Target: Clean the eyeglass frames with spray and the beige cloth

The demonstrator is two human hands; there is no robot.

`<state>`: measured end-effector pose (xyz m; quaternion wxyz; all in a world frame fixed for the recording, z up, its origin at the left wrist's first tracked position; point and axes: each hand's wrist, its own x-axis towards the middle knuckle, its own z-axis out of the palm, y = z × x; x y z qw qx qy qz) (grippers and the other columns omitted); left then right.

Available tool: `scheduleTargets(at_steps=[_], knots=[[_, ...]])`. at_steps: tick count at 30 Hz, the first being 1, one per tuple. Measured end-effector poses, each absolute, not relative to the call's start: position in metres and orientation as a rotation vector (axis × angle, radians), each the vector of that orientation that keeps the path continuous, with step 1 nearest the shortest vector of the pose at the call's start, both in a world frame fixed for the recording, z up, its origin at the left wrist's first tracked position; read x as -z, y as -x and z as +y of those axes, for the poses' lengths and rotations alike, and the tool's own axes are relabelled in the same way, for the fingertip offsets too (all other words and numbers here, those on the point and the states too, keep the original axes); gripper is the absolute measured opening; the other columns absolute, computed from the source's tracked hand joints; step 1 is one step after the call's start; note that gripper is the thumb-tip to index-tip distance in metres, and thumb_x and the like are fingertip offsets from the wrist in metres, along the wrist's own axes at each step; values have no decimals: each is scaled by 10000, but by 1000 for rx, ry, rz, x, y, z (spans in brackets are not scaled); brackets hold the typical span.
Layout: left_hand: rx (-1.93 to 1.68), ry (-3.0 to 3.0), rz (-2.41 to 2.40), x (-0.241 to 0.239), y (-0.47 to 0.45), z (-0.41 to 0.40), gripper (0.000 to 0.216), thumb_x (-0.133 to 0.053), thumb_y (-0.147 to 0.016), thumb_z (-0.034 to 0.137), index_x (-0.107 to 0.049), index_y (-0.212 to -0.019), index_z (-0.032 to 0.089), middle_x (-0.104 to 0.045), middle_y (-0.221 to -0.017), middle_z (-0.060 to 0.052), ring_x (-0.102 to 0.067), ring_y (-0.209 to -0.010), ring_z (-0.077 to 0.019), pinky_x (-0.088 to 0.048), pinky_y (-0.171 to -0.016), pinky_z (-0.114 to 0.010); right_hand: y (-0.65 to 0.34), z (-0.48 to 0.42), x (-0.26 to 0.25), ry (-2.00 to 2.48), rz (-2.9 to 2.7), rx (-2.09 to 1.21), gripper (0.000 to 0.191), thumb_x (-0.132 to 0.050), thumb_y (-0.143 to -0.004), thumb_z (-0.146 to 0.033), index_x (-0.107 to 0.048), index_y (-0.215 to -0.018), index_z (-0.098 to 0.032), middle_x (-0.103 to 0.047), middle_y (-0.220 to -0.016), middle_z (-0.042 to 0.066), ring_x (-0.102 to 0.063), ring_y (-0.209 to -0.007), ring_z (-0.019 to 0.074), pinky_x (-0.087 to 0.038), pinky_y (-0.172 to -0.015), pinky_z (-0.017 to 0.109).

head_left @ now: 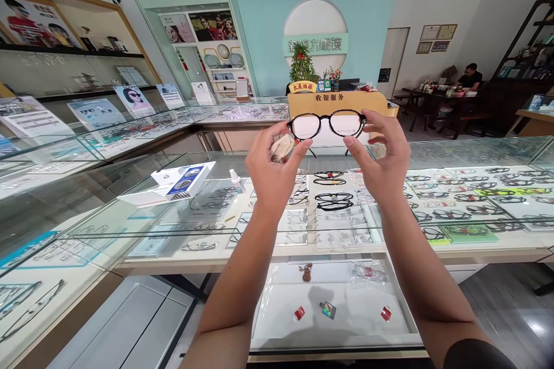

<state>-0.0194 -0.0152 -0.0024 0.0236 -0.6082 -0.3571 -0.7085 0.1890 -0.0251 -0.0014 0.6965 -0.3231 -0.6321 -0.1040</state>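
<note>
I hold a pair of black-framed glasses (326, 124) up in front of me with both hands. My left hand (272, 170) pinches the left end of the frame and also keeps a small pale cloth (281, 147) tucked in its fingers. My right hand (383, 158) pinches the right end of the frame. The lenses face me, level, above the glass display counter (389, 225).
The counter holds rows of spectacle frames under glass. A white and blue box (177, 181) and a small spray bottle (236, 180) sit on its top at left. A cashier desk (337, 105) stands behind. A person (471, 76) sits at a far table on the right.
</note>
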Motion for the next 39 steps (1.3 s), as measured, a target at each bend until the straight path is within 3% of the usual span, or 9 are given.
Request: scheduleTargets(at_steps=[15,33,39], knots=[[2146,1886,-1137,0,20,-16,475,-849,-849,600,-787,-1185,270,-772,-1079,-65,-701,-959,-218,-551,-665,-301,-187,-29,0,728,-1389,251,411,-784,-952,-514,-721,-1329,-364,-762,-1200,61,-724,-1021,263,-614,-775,437],[2141,1754,-1089,-3,19,-21,507,-876,-802,644,-737,-1092,251,-675,-1011,-47,-622,-884,-190,-510,-653,-291,-186,-20,6,752,-1454,59,400,-741,-982,-531,-708,-1329,-335,-794,-1230,59,-783,-1024,245,-625,-811,422],[2147,1823,-1103,-1,25,-13,524,-864,-816,642,-745,-1145,252,-702,-1043,-51,-653,-866,-180,-508,-642,-281,-186,-22,5,755,-1434,120,404,-769,-960,-532,-701,-1308,-339,-782,-1229,53,-771,-993,242,-611,-787,423]])
